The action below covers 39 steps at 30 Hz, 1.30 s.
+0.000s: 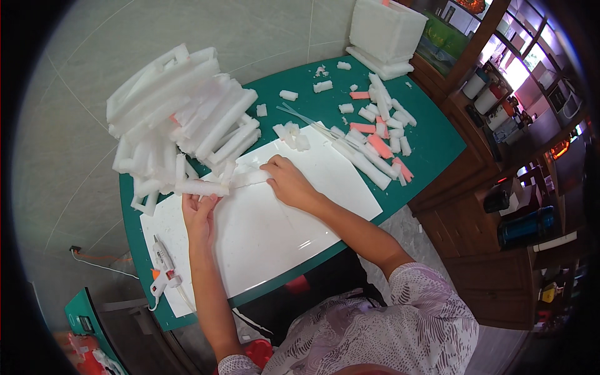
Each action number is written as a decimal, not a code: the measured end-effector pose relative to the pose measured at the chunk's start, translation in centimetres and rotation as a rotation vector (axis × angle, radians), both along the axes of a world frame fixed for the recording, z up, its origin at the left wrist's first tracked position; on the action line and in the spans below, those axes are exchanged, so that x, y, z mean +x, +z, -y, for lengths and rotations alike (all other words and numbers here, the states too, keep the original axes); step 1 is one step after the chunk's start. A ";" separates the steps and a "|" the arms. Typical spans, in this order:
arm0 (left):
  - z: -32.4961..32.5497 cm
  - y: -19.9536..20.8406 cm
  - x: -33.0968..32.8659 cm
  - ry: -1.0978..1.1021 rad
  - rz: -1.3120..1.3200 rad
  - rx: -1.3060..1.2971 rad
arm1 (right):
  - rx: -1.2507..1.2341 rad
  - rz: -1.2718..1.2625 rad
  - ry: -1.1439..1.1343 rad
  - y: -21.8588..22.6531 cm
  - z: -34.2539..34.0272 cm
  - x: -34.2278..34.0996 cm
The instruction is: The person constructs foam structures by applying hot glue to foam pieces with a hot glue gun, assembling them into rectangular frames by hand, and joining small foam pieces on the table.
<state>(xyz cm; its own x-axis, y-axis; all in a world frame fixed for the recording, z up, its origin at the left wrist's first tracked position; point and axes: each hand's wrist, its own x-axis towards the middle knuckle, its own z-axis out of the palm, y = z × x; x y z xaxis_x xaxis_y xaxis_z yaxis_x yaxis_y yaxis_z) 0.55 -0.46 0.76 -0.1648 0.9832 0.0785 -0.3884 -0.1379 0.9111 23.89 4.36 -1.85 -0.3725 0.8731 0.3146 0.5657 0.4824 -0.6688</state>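
Between my hands, over a glossy white board [281, 231], is white foam. My left hand [200, 215] has its thumb and fingers closed on the near side of a white foam piece [201, 187] with a short upright part. My right hand [289, 182] pinches the right end of a white foam strip [249, 177], its fingers bent over it. The strip's left end meets the left-hand piece; whether they are joined I cannot tell. A white hot glue gun [164, 265] lies at the board's left edge, nearest my left forearm.
A tall heap of white foam frames [181, 106] stands at the far left, close to my left hand. Foam offcuts and pink strips [379, 145] lie at the right with clear glue sticks [300, 115]. A white foam box [385, 34] stands on the green table's [431, 134] far corner.
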 end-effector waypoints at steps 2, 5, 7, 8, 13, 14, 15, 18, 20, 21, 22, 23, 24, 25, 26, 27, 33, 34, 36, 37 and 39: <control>0.0 0.1 0.0 0.005 0.004 -0.005 | 0.012 -0.001 0.003 0.0 0.0 0.0; 0.0 0.2 0.2 0.013 0.010 -0.008 | 0.029 -0.006 0.005 -0.1 0.0 0.0; 0.1 0.2 0.3 0.018 0.011 -0.007 | 0.034 -0.010 0.006 -0.1 0.0 0.1; 0.1 0.3 0.3 0.012 0.012 -0.007 | 0.036 -0.014 0.010 -0.1 0.0 0.1; 0.1 0.4 0.3 0.003 0.016 -0.010 | 0.031 -0.011 0.012 0.1 0.0 0.1; 0.1 0.5 0.3 0.004 0.014 -0.014 | 0.027 -0.011 0.015 0.1 0.0 0.1; 0.1 0.5 0.3 0.004 0.012 -0.019 | 0.022 -0.012 0.017 0.1 0.0 0.1; 0.1 0.5 0.4 0.000 0.020 -0.013 | 0.009 0.005 0.012 0.2 0.0 0.1; 0.1 0.4 0.3 0.004 0.014 -0.018 | 0.007 0.004 0.014 0.3 0.1 0.0; 0.1 0.3 0.3 0.007 0.009 -0.023 | 0.005 0.004 0.016 0.3 0.1 0.0; 0.1 0.3 0.2 0.007 0.008 -0.023 | 0.005 0.004 0.016 0.4 0.1 0.0; 0.1 0.2 0.2 0.004 0.008 -0.024 | 0.004 0.007 0.014 0.4 0.1 0.0; 0.0 0.2 0.2 0.000 0.007 -0.025 | 0.004 0.010 0.012 0.4 0.1 0.0; 0.0 0.2 0.2 -0.001 0.007 -0.024 | 0.005 0.010 0.011 0.3 0.1 0.1; 0.1 0.3 0.3 0.004 0.005 -0.029 | 0.020 0.005 0.014 0.2 0.0 0.1; 0.1 0.4 0.3 0.010 0.003 -0.035 | 0.034 0.000 0.017 0.2 0.0 0.1; 0.0 0.2 0.2 0.016 -0.011 -0.032 | 0.029 -0.002 0.018 0.3 0.0 0.0; 0.0 0.3 0.3 0.015 -0.011 -0.032 | 0.028 -0.001 0.017 0.3 0.0 0.0; 0.1 0.4 0.3 0.001 0.005 -0.027 | 0.036 -0.003 0.012 0.3 0.0 0.1; 0.1 0.4 0.3 0.001 0.005 -0.026 | 0.036 -0.003 0.013 0.4 0.0 0.1; 0.1 0.5 0.3 0.010 -0.007 -0.036 | 0.033 0.008 0.018 0.4 0.1 0.1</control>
<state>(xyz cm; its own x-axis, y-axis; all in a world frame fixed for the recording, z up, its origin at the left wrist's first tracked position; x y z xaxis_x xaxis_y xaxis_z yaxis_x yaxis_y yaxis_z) 0.83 -0.56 1.23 -0.1742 0.9837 0.0442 -0.3809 -0.1087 0.9182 23.94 4.28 -1.42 -0.3905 0.8554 0.3403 0.5624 0.5144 -0.6475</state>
